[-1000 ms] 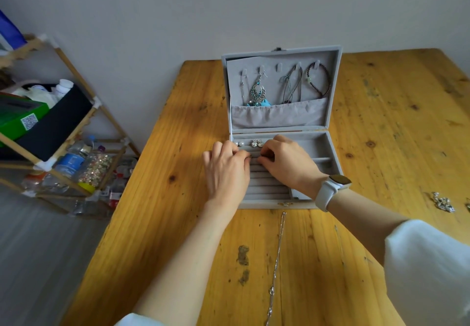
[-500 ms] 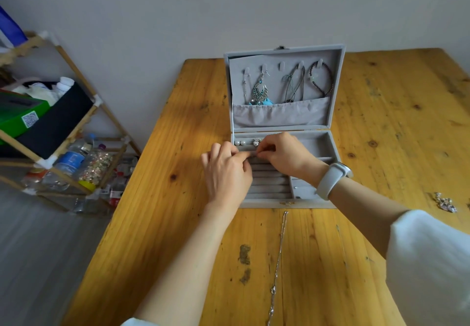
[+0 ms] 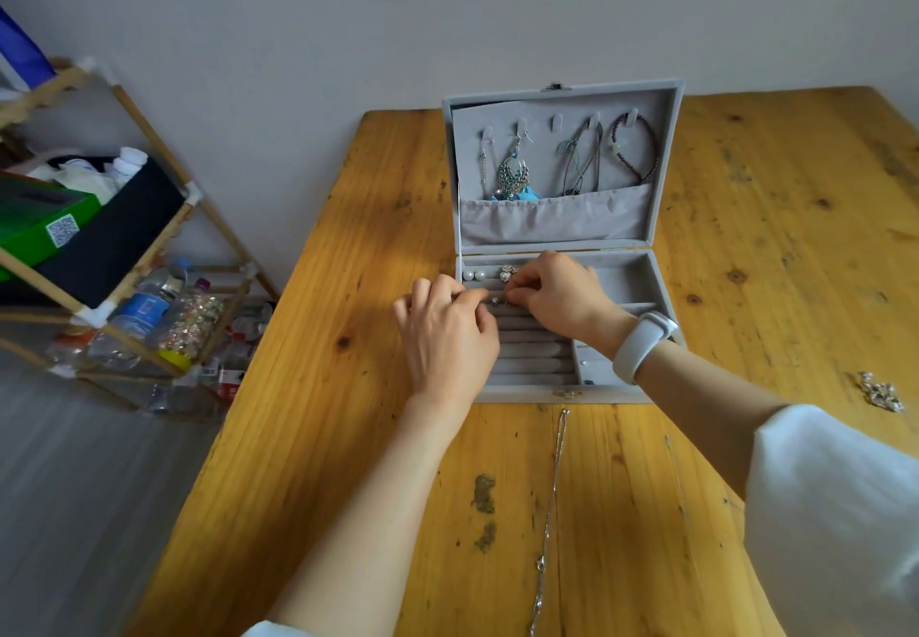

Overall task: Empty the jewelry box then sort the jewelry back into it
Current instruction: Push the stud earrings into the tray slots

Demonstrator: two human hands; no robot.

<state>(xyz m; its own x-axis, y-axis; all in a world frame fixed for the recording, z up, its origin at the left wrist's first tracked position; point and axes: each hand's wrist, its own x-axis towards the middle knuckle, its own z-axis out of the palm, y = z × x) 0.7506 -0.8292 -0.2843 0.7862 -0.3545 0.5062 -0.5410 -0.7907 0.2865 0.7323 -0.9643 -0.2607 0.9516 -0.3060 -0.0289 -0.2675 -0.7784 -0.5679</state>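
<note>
left hand [image 3: 450,338]: fingertips pinching a small earring [image 3: 496,300]
right hand [image 3: 559,297]: pinching it too
jewelry box [image 3: 616,283]: ring rolls under fingers, pearl studs [image 3: 475,276] just beyond

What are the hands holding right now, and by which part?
Both hands, left hand and right hand, pinch a small earring at their fingertips over the ring rolls; exact part too small to tell.

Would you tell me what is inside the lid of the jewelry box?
In the lid, hooks hold a chain, a turquoise earring, cords and a beaded bracelet. The pocket hides their lower ends.
</note>
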